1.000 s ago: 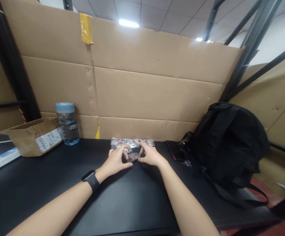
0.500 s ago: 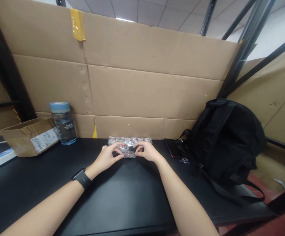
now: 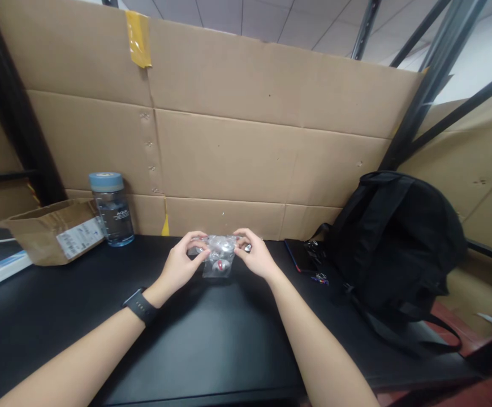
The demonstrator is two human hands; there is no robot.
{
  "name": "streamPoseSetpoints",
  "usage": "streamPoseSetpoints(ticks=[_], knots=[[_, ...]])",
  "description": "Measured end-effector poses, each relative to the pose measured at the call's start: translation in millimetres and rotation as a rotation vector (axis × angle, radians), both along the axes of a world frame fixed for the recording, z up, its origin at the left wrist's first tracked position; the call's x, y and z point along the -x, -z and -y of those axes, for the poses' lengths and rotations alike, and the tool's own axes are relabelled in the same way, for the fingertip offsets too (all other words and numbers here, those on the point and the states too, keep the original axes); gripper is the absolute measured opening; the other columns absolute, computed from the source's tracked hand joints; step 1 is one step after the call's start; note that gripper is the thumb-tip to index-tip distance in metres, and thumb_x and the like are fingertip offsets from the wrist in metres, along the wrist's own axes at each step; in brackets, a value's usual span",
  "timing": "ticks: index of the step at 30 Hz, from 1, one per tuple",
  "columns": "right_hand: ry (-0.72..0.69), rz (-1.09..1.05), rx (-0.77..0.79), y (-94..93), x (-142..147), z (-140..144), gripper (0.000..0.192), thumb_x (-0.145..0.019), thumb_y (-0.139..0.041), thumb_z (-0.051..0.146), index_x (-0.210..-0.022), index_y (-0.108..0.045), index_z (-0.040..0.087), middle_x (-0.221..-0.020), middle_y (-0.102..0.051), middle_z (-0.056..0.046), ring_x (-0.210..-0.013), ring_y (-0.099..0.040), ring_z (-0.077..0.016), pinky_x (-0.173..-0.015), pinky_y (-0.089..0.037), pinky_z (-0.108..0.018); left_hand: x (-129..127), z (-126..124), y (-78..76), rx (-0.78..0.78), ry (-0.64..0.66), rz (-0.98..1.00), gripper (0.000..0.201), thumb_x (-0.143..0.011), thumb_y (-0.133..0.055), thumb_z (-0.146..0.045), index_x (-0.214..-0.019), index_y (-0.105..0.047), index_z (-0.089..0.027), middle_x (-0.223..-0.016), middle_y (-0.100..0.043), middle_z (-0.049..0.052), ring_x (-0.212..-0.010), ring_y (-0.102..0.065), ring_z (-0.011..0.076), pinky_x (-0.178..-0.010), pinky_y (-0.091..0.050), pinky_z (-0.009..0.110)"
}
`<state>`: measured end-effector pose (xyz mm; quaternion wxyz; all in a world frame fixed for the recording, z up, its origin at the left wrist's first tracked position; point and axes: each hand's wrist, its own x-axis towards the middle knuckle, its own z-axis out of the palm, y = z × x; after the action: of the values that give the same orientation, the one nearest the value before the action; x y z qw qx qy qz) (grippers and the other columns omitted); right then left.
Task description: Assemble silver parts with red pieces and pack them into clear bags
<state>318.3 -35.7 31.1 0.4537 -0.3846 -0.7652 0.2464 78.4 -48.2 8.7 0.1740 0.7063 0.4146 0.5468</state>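
A clear packet (image 3: pixel 219 255) is pinched at its top corners by the left hand (image 3: pixel 181 265) and right hand (image 3: pixel 256 257) above the black table (image 3: pixel 212 345).

Even overhead light, soft shadows under arms, wide-angle bending at edges, slightly soft focus w/ no glare.
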Motion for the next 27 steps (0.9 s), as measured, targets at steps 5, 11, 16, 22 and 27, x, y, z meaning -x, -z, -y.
streamPoseSetpoints(ticks=[5, 11, 16, 22, 27], knots=[[0.031, 0.041, -0.057, -7.3, -1.4, 7.4, 0.046, -0.081, -0.061, 0.017, -0.125, -0.055, 0.025, -0.086, -0.068, 0.002, -0.079, -0.061, -0.0155, -0.088, -0.046, -0.031, 8.7, -1.1, -4.6, 0.027, 0.011, -0.071, 0.034, -0.085, -0.07, -0.037, -0.113, -0.059, -0.022, -0.093, -0.076, 0.004, -0.097, -0.071, 0.0229, -0.101, -0.047, 0.04], [-0.234, 0.126, 0.298, 11.8, -14.2, -5.7, 0.062, -0.072, -0.067, 0.012, -0.131, -0.05, 0.024, -0.078, -0.067, 0.004, -0.068, -0.061, -0.0135, -0.073, -0.048, -0.026, 19.8, -9.1, 5.6, 0.286, 0.321, -0.27, 0.048, -0.081, -0.069, -0.033, -0.124, -0.053, -0.023, -0.083, -0.076, 0.0, -0.081, -0.072, 0.0207, -0.089, -0.052, 0.035], [-0.105, 0.209, 0.299, 30.4, -6.9, -11.9, 0.059, -0.077, -0.06, 0.007, -0.132, -0.051, 0.023, -0.078, -0.063, 0.004, -0.068, -0.059, -0.0127, -0.07, -0.046, -0.024, 11.6, -4.4, 14.0, 0.306, 0.153, -0.412, 0.046, -0.08, -0.062, -0.028, -0.126, -0.054, -0.028, -0.08, -0.075, -0.004, -0.076, -0.072, 0.0202, -0.083, -0.05, 0.032], [0.037, 0.416, -0.093, 21.2, 6.8, 0.6, 0.038, -0.079, -0.071, 0.013, -0.115, -0.066, 0.024, -0.109, -0.064, -0.006, -0.101, -0.059, -0.0215, -0.093, -0.044, -0.036, 2.2, -1.4, 18.9, 0.128, 0.007, -0.542, 0.042, -0.08, -0.057, -0.021, -0.122, -0.058, -0.028, -0.1, -0.073, 0.002, -0.095, -0.069, 0.0239, -0.088, -0.046, 0.035], [-0.076, 0.542, -0.126, 20.6, 14.7, 5.0, 0.011, -0.085, -0.074, 0.027, -0.095, -0.075, 0.027, -0.105, -0.07, -0.004, -0.108, -0.059, -0.0256, -0.102, -0.036, -0.043, 1.5, -2.9, 20.4, 0.019, -0.007, -0.53, 0.043, -0.083, -0.059, -0.023, -0.126, -0.056, -0.029, -0.134, -0.061, 0.007, -0.124, -0.055, 0.0287, -0.101, -0.04, 0.043]])
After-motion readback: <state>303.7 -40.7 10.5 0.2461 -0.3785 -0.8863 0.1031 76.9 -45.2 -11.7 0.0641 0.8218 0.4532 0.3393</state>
